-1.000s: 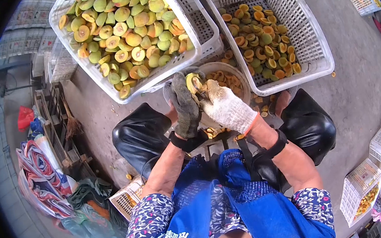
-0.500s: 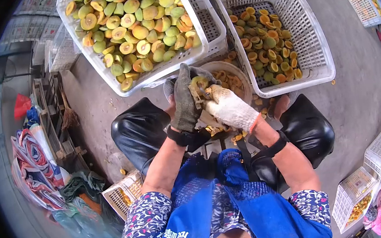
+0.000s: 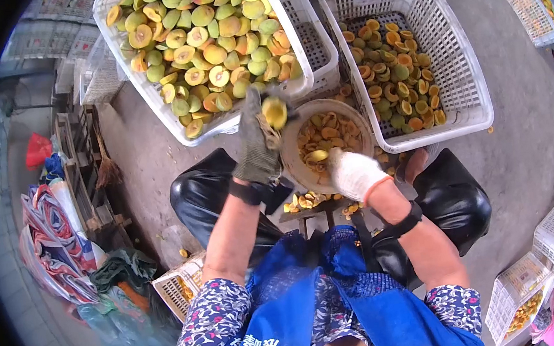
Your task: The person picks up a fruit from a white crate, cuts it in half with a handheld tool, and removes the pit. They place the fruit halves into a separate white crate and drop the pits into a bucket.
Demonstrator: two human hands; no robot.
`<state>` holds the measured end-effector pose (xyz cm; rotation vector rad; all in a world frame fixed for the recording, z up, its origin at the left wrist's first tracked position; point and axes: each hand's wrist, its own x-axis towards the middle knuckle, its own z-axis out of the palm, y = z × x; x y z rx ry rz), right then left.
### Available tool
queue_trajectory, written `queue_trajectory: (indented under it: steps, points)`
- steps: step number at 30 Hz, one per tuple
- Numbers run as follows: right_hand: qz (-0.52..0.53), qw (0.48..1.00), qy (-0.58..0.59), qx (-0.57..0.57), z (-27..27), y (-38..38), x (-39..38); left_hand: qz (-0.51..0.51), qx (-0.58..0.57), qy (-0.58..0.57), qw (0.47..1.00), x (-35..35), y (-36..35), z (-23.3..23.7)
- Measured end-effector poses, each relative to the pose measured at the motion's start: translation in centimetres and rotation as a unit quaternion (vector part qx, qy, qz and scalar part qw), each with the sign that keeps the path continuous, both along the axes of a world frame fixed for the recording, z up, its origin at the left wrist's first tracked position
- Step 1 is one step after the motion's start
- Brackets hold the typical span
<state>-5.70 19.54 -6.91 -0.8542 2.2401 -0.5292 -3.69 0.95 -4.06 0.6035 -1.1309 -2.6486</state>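
Note:
My left hand, in a grey glove, grips a hollowed stone-fruit half with yellow flesh, like a peach. It is near the front corner of a white crate heaped with halved green-yellow fruit. My right hand, in a white glove, is closed around a spoon, whose shiny yellowish bowl points left over the round tub. The handle is hidden in the glove. Inside the tub lie brownish-orange fruit scraps.
A second white crate at the right holds hollowed fruit halves. Fruit bits lie below the tub. Wooden pallets and a broom stand at left; more crates line the right.
My hands, together at the fruit before, are now apart. The left has gone slightly up and left with the fruit half; the right has moved down and right, over the tub.

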Motion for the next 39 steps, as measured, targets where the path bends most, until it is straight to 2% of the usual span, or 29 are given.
queue_trajectory:
  steps: [2,3,4,5,6,7,8,9,11,12,14,15,16,17,18,19,20,22,23,27,30,32,34,37,39]
  points:
    - [0.067,0.996,0.053,0.026,-0.5,1.3,-0.5,0.041,-0.127,-0.01,0.991,-2.9,-0.1,4.3]
    - [0.067,0.996,0.052,0.027,-1.4,1.5,-0.5,0.04,-0.125,-0.011,0.991,-3.7,-1.3,3.9]
    - [0.119,0.99,0.071,-0.034,-2.8,1.6,-0.5,-0.035,-0.276,-0.078,0.957,-4.4,-3.5,3.2]
    - [0.17,0.977,0.091,-0.096,-3.5,1.4,-1.0,-0.108,-0.42,-0.14,0.89,-5.2,-5.8,2.4]
    - [0.224,0.968,0.068,-0.086,-3.0,0.8,-1.5,-0.11,-0.423,-0.137,0.889,-5.5,-8.5,0.0]
    - [0.187,0.976,0.039,-0.109,-3.0,0.4,-1.3,-0.236,-0.643,-0.207,0.699,-5.7,-11.5,-3.4]
    - [0.149,0.98,0.011,-0.13,-3.1,0.2,-1.1,-0.334,-0.796,-0.255,0.436,-6.0,-12.9,-5.3]
    - [0.145,0.981,0.01,-0.129,-2.9,0.1,-1.0,-0.337,-0.796,-0.251,0.435,-6.1,-12.5,-5.1]
    - [0.116,0.991,-0.023,-0.062,-2.6,0.0,-1.3,-0.309,-0.772,-0.271,0.485,-5.6,-11.9,-4.6]
    - [0.115,0.991,-0.024,-0.063,-2.6,0.0,-1.5,-0.31,-0.772,-0.271,0.484,-5.3,-12.1,-4.9]
    - [0.127,0.972,0.05,-0.193,-2.6,-0.3,-2.4,-0.249,-0.765,-0.194,0.562,-4.8,-12.9,-5.5]
    - [0.191,0.952,0.145,-0.189,-1.8,-0.3,-2.9,-0.25,-0.766,-0.193,0.56,-4.5,-12.2,-4.0]
    - [0.189,0.953,0.144,-0.19,-1.3,-0.3,-2.9,-0.216,-0.616,-0.223,0.724,-3.9,-10.7,-1.2]
    - [0.159,0.932,0.217,-0.245,-0.8,-0.3,-2.7,-0.17,-0.432,-0.242,0.852,-3.1,-9.3,0.9]
    - [0.127,0.901,0.289,-0.297,-0.5,-0.4,-2.6,-0.17,-0.432,-0.243,0.851,-2.4,-7.9,1.9]
    - [0.092,0.905,0.287,-0.301,-0.1,-0.8,-2.4,-0.13,-0.308,-0.159,0.929,-1.8,-6.3,2.6]
    - [0.091,0.905,0.286,-0.301,0.6,-1.1,-2.3,-0.087,-0.175,-0.069,0.978,-1.3,-4.8,2.9]
    - [0.03,0.888,0.304,-0.343,2.2,-1.5,-2.1,-0.086,-0.157,-0.053,0.982,-0.3,-2.6,3.1]
    - [0.031,0.905,0.283,-0.317,2.6,-1.4,-1.9,-0.084,-0.14,-0.036,0.986,0.0,-1.5,3.1]
    - [0.041,0.899,0.325,-0.29,2.4,-1.2,-1.6,-0.084,-0.096,0.017,0.992,0.3,1.4,2.7]
    - [0.047,0.9,0.334,-0.275,1.6,-1.0,-1.4,-0.059,-0.083,0.016,0.995,0.4,2.6,2.0]
    - [0.039,0.907,0.327,-0.264,2.0,-0.9,-1.2,-0.058,-0.085,0.026,0.994,0.5,2.8,1.1]
    - [0.031,0.913,0.318,-0.254,2.1,-0.9,-1.1,-0.065,-0.157,0.029,0.985,0.6,3.1,0.5]
    - [0.019,0.923,0.311,-0.228,2.0,-0.7,-1.1,-0.057,-0.185,0.017,0.981,0.8,3.7,0.3]
    - [0.088,0.92,0.3,-0.237,1.8,-0.2,-1.6,-0.051,-0.189,0.019,0.98,0.8,3.7,-0.1]
